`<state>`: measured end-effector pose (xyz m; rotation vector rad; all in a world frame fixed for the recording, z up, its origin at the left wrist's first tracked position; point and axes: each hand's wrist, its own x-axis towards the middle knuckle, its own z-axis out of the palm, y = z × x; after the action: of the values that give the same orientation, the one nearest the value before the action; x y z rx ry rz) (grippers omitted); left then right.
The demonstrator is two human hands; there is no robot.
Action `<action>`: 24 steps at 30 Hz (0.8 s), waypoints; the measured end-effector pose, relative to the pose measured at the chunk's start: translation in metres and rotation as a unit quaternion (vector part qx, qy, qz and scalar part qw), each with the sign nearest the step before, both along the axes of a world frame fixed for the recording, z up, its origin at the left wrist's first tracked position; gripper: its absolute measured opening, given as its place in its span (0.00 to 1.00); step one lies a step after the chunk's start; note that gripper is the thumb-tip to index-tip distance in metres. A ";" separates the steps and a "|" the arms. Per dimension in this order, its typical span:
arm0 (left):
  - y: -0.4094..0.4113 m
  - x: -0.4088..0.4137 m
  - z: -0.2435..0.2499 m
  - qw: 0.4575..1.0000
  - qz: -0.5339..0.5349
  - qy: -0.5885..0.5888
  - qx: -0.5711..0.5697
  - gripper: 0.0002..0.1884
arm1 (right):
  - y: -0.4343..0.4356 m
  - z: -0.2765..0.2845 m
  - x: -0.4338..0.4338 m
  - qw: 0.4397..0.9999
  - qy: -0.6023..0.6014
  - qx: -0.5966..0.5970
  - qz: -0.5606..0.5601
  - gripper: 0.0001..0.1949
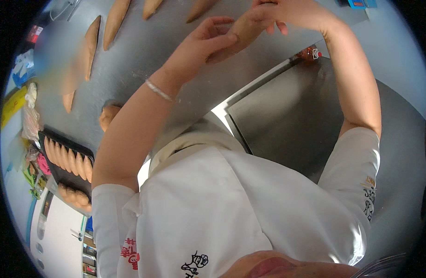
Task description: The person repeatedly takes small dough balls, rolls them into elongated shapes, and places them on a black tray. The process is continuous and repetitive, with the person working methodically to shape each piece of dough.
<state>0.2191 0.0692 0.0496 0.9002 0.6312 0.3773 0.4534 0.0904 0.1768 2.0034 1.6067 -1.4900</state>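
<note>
A long spindle-shaped piece of brown dough (246, 32) is held between my hands over the steel worktop (140, 74). My left hand (213, 40) grips its nearer end with the thumb on top. Over the farther end lies my right hand (280, 15), cut off partly by the top of the view. Several similar dough pieces rest ahead and to the left, among them one long piece (116, 22) and a slimmer one (92, 47). A rounded dough lump (108, 116) shows partly behind my left forearm.
At the left, a black tray (53, 167) holds a row of shaped dough pieces, with rounder dough lumps (74, 195) beside it. Plastic bags (31, 121) lie along the left side. A red-capped bottle (310, 54) stands near a dark panel (286, 104) at right. One area is blurred.
</note>
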 end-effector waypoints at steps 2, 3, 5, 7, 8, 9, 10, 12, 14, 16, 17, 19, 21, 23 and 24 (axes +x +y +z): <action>0.005 -0.012 0.012 0.990 -0.039 -0.037 -0.128 0.26 | 0.003 -0.015 0.017 0.989 0.098 -0.104 -0.028 0.27; 0.008 -0.019 0.015 0.979 -0.054 -0.053 -0.191 0.25 | 0.004 -0.023 0.022 0.976 0.149 -0.154 -0.037 0.29; 0.015 -0.029 0.016 0.962 -0.113 -0.085 -0.233 0.28 | 0.001 -0.036 0.022 0.959 0.191 -0.198 -0.069 0.32; 0.016 -0.038 0.017 0.946 -0.143 -0.112 -0.267 0.30 | 0.001 -0.042 0.016 0.950 0.207 -0.221 -0.079 0.34; 0.014 -0.042 0.019 0.940 -0.150 -0.123 -0.280 0.30 | 0.000 -0.042 0.012 0.951 0.201 -0.222 -0.078 0.34; 0.012 -0.045 0.020 0.933 -0.159 -0.135 -0.294 0.30 | -0.001 -0.044 0.010 0.952 0.195 -0.223 -0.079 0.35; 0.011 -0.047 0.020 0.933 -0.163 -0.132 -0.292 0.31 | -0.002 -0.047 0.009 0.951 0.197 -0.230 -0.066 0.35; 0.010 -0.051 0.021 0.933 -0.173 -0.127 -0.287 0.31 | -0.002 -0.054 0.011 0.948 0.201 -0.244 -0.042 0.35; 0.009 -0.054 0.021 0.940 -0.158 -0.108 -0.284 0.30 | -0.007 -0.065 0.015 0.940 0.229 -0.231 -0.105 0.34; 0.008 -0.054 0.021 0.952 -0.137 -0.068 -0.266 0.29 | -0.010 -0.073 0.021 0.941 0.242 -0.199 -0.131 0.32; 0.007 -0.053 0.022 0.959 -0.124 -0.037 -0.251 0.27 | -0.012 -0.076 0.025 0.947 0.240 -0.174 -0.126 0.30; 0.007 -0.049 0.018 0.975 -0.097 0.027 -0.196 0.25 | -0.013 -0.078 0.029 0.961 0.217 -0.120 -0.121 0.25; 0.007 -0.042 0.006 0.986 -0.072 0.097 -0.117 0.22 | -0.014 -0.076 0.032 0.975 0.175 -0.063 -0.119 0.20; 0.006 -0.026 -0.009 0.991 0.000 0.131 0.024 0.20 | -0.016 -0.068 0.034 0.984 0.148 0.033 -0.091 0.18; 0.007 -0.016 -0.012 0.984 0.035 0.147 0.095 0.19 | -0.016 -0.066 0.037 0.985 0.133 0.082 -0.077 0.17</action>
<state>0.2029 0.0758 0.0376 1.1304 0.9115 0.3753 0.4905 0.0741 0.1112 2.1331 1.7609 -1.8044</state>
